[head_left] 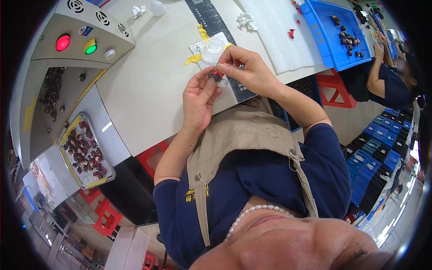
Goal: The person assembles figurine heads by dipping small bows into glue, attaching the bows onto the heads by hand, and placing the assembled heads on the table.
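Observation:
Both hands meet over the front part of the white table. Between thumb and fingers, my left hand [197,102] holds a small dark brown rounded part [215,77]. My right hand [252,74] is closed in a pinch at a small red piece [218,72] on top of that part; the fingertips partly cover it. A small translucent piece [223,83] shows just under the fingers; whether it is joined to the brown part I cannot tell. Right beyond the hands sits a clear round dish [212,48] on a white base, with yellow tape [194,59] around it.
At left stands a grey machine [96,33] with lit buttons; below it, a metal tray [112,173] holds several brown-and-red parts. A blue bin [317,33] of dark parts, a white foam sheet [274,40] and crumpled tissue [247,21] lie right. A co-worker's arm [375,67] shows far right.

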